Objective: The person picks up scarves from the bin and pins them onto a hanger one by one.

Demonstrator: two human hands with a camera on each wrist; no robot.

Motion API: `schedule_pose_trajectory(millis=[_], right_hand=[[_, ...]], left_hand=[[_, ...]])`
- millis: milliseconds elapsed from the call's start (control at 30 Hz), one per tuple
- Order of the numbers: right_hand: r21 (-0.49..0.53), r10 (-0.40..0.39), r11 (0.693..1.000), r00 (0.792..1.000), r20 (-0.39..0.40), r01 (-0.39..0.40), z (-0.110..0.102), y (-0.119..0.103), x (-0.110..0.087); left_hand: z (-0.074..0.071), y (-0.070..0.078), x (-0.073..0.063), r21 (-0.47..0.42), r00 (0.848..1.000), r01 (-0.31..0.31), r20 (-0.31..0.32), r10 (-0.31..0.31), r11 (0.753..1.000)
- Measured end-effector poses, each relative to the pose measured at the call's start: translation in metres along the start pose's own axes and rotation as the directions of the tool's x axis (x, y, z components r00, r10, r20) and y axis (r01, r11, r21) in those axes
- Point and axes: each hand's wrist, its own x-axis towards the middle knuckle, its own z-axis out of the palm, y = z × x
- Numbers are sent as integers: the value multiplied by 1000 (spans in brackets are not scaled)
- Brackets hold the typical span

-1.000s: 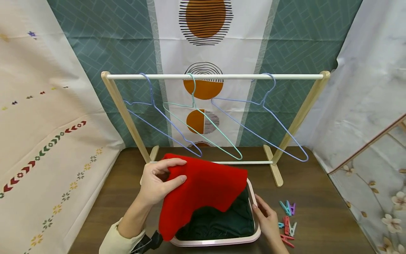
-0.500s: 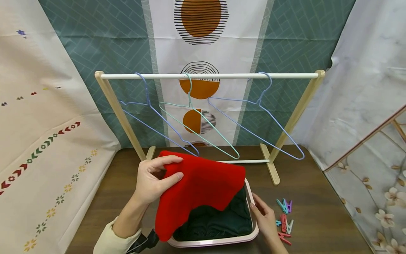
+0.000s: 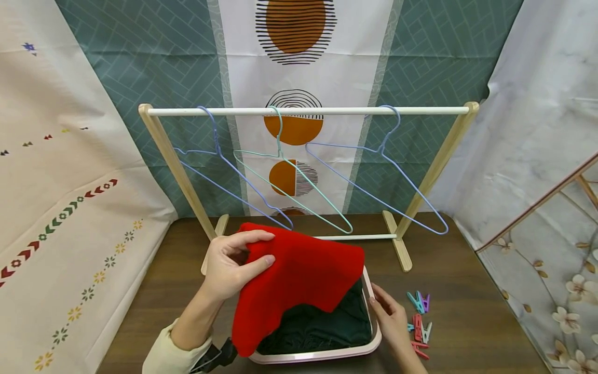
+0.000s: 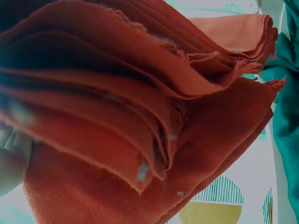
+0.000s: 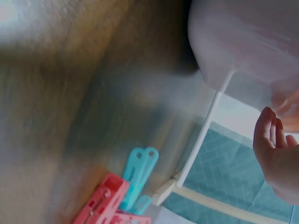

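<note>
A red folded cloth (image 3: pixel 303 270) with frayed edges hangs from my left hand (image 3: pixel 229 265), its thumb and fingers pinching the upper left part. In the left wrist view several layers of the cloth (image 4: pixel 121 107) fan apart. Beneath it a pale pink basin (image 3: pixel 322 356) holds dark green fabric (image 3: pixel 322 327), partly covered by the red cloth. My right hand (image 3: pixel 391 317) rests at the basin's right rim with its fingers extended. The right wrist view shows those fingers (image 5: pixel 264 130) beside the basin's outer wall (image 5: pixel 243 37).
Behind the basin stands a rack with a white rail (image 3: pixel 327 111). From it hang a blue hanger (image 3: pixel 243 174), a green hanger (image 3: pixel 313 184) and another blue hanger (image 3: pixel 406 176). Several clothespins (image 3: pixel 417 326) lie on the brown table (image 3: pixel 467 301) to the right.
The whole head view shifted slightly left at first, then held nearly steady. My left hand and the red cloth have since edged a little to the right. The right hand stays at the rim.
</note>
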Motion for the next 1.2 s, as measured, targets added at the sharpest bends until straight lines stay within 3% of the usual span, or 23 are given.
schedule_pose_trajectory(millis=[133,367,500,533,600,733,767,933,1067,1200], right_hand=[[67,-17,998,1000,-11,18,-6,-5,3],[119,-164,979,986,-28,166,-19,-22,9],[147,-253,955,966,-52,258,-28,-30,17],[204,-304,930,952,-39,306,-32,-16,27],[208,-352,911,934,-54,355,-37,-23,31],[191,-394,894,914,-94,405,-49,-43,42],[129,-366,915,922,-127,381,-50,-65,37],[88,-370,918,914,-166,387,-60,-90,49],[55,-423,899,894,-150,435,-67,-103,59],[-28,-498,866,857,-133,499,-75,-116,72]], left_hand=[[0,0,0,22,1000,3,-6,-2,1000],[0,-2,-1,30,1000,0,1,0,1000],[1,-2,-1,18,1000,7,11,-7,1000],[1,-2,-2,16,1000,8,13,-8,1000],[2,-3,-2,12,1000,12,17,-13,1000],[2,-5,-3,2,1000,16,23,-17,1000],[2,-5,-3,-1,1000,19,24,-19,1000],[3,-5,-4,-12,999,32,21,-31,999],[3,-6,-5,-43,998,52,37,-50,998],[3,-7,-6,-44,996,70,49,-68,997]])
